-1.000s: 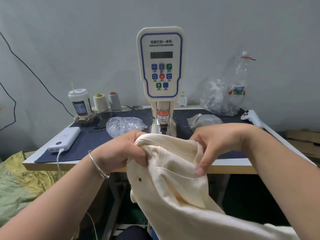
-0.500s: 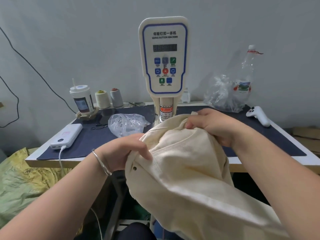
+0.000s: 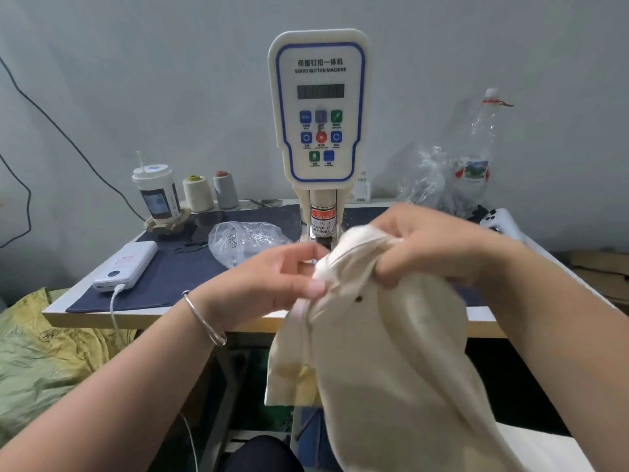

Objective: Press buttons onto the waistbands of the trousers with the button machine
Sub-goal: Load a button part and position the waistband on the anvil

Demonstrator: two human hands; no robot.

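Cream trousers [image 3: 391, 352] hang in front of the table, bunched at the top just before the white servo button machine [image 3: 318, 107]. My right hand [image 3: 432, 247] is clenched on the gathered waistband, right of the machine's press head [image 3: 321, 233]. My left hand [image 3: 272, 284], with a silver bangle at the wrist, pinches the waistband's left edge between thumb and fingers. A small dark button [image 3: 358, 299] shows on the cloth below the hands. The press point is partly hidden behind the fabric.
A clear bag of metal buttons [image 3: 245, 240] lies left of the machine on the dark mat [image 3: 177, 270]. A white power bank [image 3: 127, 267], a cup [image 3: 158, 194] and two thread cones [image 3: 211, 192] stand at the left. Plastic bags, a bottle [image 3: 476, 155] and a white controller [image 3: 503, 223] sit at the right.
The trousers were turned and bunched tighter. My right hand came nearer and closed on the waistband; my left hand slid right to its edge. The dark button now faces right of centre.
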